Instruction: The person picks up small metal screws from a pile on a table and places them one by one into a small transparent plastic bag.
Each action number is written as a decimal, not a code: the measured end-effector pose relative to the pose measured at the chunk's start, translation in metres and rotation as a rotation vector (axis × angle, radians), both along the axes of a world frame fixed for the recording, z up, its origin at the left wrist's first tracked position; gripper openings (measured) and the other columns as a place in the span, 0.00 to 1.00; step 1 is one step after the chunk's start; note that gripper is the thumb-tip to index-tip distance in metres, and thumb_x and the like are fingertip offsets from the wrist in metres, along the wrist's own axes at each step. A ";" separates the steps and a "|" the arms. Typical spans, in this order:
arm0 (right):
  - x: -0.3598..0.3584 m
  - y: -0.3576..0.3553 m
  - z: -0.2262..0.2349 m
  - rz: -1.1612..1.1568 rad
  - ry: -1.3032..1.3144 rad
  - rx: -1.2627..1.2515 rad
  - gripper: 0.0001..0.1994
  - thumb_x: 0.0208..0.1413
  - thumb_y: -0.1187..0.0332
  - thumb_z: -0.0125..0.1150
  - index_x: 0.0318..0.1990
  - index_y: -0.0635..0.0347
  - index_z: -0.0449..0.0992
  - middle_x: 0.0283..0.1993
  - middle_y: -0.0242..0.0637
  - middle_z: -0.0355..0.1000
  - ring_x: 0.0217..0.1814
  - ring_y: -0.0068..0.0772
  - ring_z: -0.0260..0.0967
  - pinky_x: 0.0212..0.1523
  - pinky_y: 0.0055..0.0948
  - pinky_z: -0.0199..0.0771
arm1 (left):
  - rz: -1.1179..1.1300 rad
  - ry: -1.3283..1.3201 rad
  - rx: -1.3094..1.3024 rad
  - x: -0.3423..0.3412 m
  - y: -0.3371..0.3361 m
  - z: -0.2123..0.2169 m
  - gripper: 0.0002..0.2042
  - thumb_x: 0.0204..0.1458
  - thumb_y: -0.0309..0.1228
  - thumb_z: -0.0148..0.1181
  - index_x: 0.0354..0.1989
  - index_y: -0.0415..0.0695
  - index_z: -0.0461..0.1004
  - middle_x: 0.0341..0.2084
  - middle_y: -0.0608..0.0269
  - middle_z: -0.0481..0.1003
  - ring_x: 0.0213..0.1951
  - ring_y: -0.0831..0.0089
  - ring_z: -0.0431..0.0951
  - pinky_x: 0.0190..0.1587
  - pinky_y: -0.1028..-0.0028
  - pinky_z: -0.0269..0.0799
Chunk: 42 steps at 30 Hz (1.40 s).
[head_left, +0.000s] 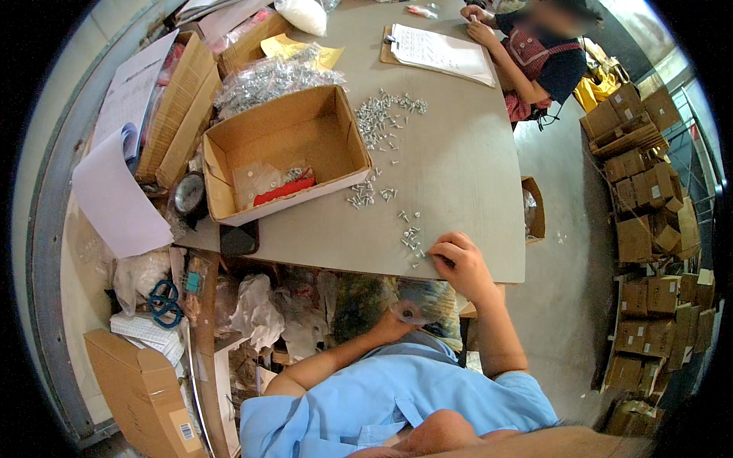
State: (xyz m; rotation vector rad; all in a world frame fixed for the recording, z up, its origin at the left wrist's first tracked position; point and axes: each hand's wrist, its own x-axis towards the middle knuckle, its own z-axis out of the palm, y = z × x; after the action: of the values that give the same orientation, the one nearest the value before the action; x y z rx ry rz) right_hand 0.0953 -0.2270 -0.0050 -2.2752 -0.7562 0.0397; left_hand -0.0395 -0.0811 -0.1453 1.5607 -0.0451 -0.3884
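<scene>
Over my lap, my left hand (391, 327) is closed on the edge of a clear plastic bag (427, 298); a dark round spot shows through it. My right hand (460, 263) rests at the table's near edge with its fingers curled together, fingertips down on the top. Whatever they pinch, if anything, is too small to make out. Just left of these fingertips lies a small group of silver screws (411, 243). Farther up the table spreads a larger pile of screws (378, 118), with a few strays between.
An open cardboard box (282, 126) holding small parts and a red item stands left of the screws. Behind it are bagged screws (279, 80). A clipboard (443, 53) lies at the far side, near a seated co-worker (534, 57). Stacked cartons (641, 191) line the right.
</scene>
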 end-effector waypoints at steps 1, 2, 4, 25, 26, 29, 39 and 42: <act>-0.001 0.002 0.001 -0.009 -0.019 0.001 0.10 0.42 0.76 0.61 0.36 0.58 0.77 0.40 0.40 0.70 0.45 0.46 0.67 0.46 0.38 0.70 | 0.000 -0.030 0.004 0.000 0.000 -0.001 0.09 0.44 0.29 0.67 0.27 0.42 0.71 0.24 0.64 0.73 0.29 0.76 0.73 0.34 0.74 0.70; -0.003 0.005 0.003 -0.018 -0.038 0.002 0.10 0.42 0.76 0.62 0.36 0.58 0.77 0.40 0.39 0.70 0.46 0.46 0.67 0.47 0.38 0.70 | 0.001 -0.060 0.008 0.000 0.001 -0.004 0.09 0.45 0.29 0.67 0.27 0.42 0.71 0.24 0.65 0.73 0.29 0.77 0.73 0.33 0.74 0.70; -0.004 0.010 0.006 -0.015 -0.087 -0.009 0.11 0.42 0.76 0.62 0.37 0.58 0.77 0.40 0.39 0.70 0.45 0.45 0.67 0.45 0.37 0.70 | -0.004 -0.071 0.000 0.000 0.000 -0.004 0.09 0.45 0.29 0.67 0.27 0.42 0.71 0.24 0.65 0.73 0.29 0.78 0.72 0.33 0.74 0.70; -0.022 0.029 0.016 -0.112 0.148 0.015 0.09 0.45 0.71 0.64 0.36 0.60 0.75 0.39 0.42 0.70 0.39 0.44 0.70 0.37 0.37 0.72 | -0.029 0.095 -0.160 0.002 -0.003 -0.011 0.11 0.45 0.29 0.68 0.29 0.42 0.69 0.25 0.63 0.71 0.28 0.75 0.73 0.32 0.73 0.71; -0.020 0.037 0.012 -0.173 0.074 0.001 0.09 0.46 0.70 0.63 0.36 0.60 0.75 0.39 0.43 0.70 0.40 0.46 0.69 0.39 0.38 0.72 | -0.046 0.095 -0.168 0.003 0.001 -0.003 0.11 0.45 0.29 0.68 0.29 0.42 0.69 0.25 0.63 0.71 0.29 0.75 0.73 0.32 0.73 0.70; -0.014 0.048 -0.006 -0.242 -0.118 -0.037 0.08 0.46 0.70 0.62 0.35 0.59 0.74 0.38 0.43 0.69 0.42 0.48 0.68 0.42 0.40 0.70 | -0.053 -0.009 -0.101 0.006 0.002 0.004 0.11 0.44 0.28 0.68 0.28 0.41 0.69 0.25 0.64 0.71 0.29 0.74 0.73 0.32 0.73 0.70; -0.039 0.036 0.006 -0.079 0.162 -0.110 0.06 0.44 0.73 0.62 0.32 0.59 0.75 0.35 0.42 0.71 0.39 0.47 0.70 0.42 0.39 0.71 | 0.009 -0.009 -0.132 0.002 -0.004 -0.009 0.11 0.44 0.27 0.67 0.28 0.41 0.68 0.25 0.64 0.71 0.29 0.74 0.73 0.33 0.72 0.71; -0.031 0.033 0.018 -0.059 0.320 -0.104 0.09 0.44 0.74 0.61 0.36 0.59 0.76 0.38 0.43 0.71 0.44 0.47 0.69 0.45 0.38 0.70 | 0.041 -0.003 -0.169 0.001 -0.004 -0.006 0.11 0.45 0.28 0.67 0.30 0.41 0.69 0.25 0.64 0.71 0.30 0.74 0.73 0.33 0.72 0.71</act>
State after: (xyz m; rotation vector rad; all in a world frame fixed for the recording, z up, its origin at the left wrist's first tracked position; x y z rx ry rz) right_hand 0.0644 -0.1939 0.0127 -2.3108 -0.5283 0.4138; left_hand -0.0384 -0.0852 -0.1512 1.3933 -0.0471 -0.3410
